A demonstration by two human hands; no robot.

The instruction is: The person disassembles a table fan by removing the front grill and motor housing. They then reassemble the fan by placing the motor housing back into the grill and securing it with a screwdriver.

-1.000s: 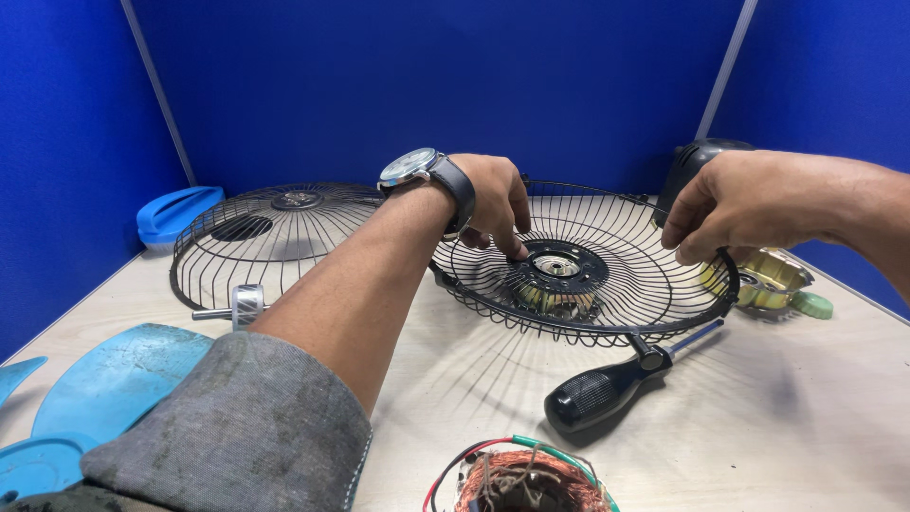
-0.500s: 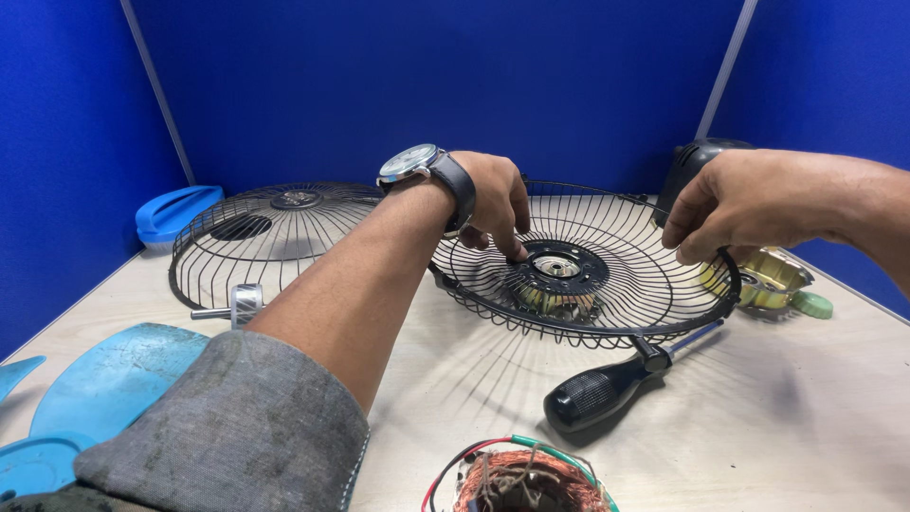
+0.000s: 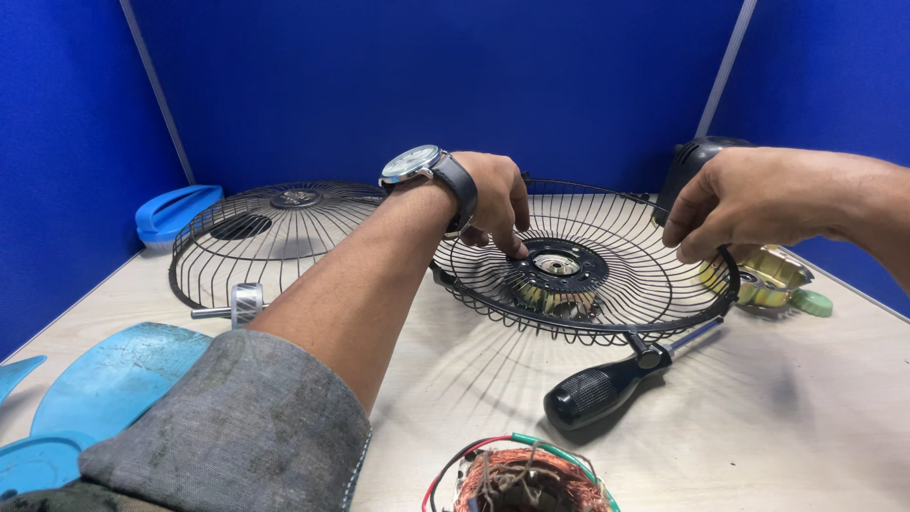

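Head view: rear fan guard (image 3: 607,284), black wire, tilted on table (image 3: 777,417); left hand (image 3: 498,204) fingers pinched together at its centre hub (image 3: 559,267); right hand (image 3: 749,204) clamped on the rim, steadying it; black-handled screwdriver (image 3: 611,384) just beside; second guard (image 3: 275,237) well apart

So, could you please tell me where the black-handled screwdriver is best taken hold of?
Probably by the fat ribbed black handle of the screwdriver, coming from above on the near side. It lies flat on the table, handle toward the camera and clear, while its thin shaft points away under the rim of the fan guard.
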